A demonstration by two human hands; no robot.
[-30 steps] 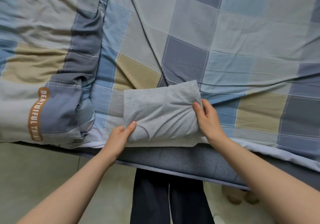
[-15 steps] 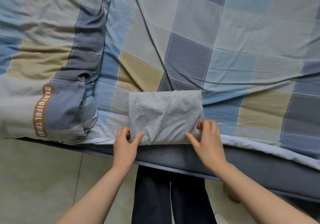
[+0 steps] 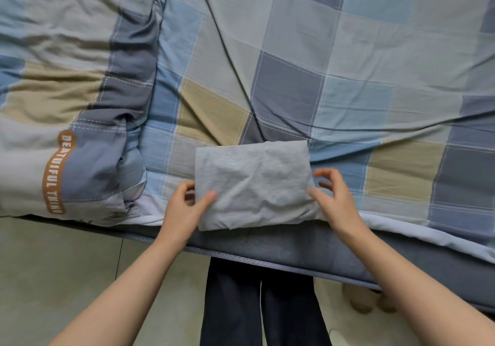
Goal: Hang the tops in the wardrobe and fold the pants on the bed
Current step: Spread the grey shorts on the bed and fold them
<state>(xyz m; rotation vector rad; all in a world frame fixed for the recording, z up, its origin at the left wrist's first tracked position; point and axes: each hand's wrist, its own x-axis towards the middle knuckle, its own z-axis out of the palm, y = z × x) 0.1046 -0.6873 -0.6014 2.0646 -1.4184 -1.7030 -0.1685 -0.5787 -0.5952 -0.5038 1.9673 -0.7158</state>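
A pair of grey pants (image 3: 254, 185), folded into a small rectangle, lies on the checked bed sheet (image 3: 348, 77) close to the bed's front edge. My left hand (image 3: 184, 209) pinches the bundle's left edge, thumb on top and fingers curled behind the fabric. My right hand (image 3: 336, 198) is at the bundle's right edge. Its thumb tip touches the cloth, and its fingers are spread and lifted off it. No tops or wardrobe are in view.
A bunched checked duvet (image 3: 67, 104) with a brown "BEAUTIFUL THING" label lies on the left of the bed. The grey mattress side (image 3: 294, 249) runs below the pants. My dark-trousered legs (image 3: 262, 308) stand on the tiled floor (image 3: 53, 278).
The pants were folded once more and laid flat near the bed's edge. My right hand's fingers have come off the cloth and spread; my left hand still pinches the left edge.
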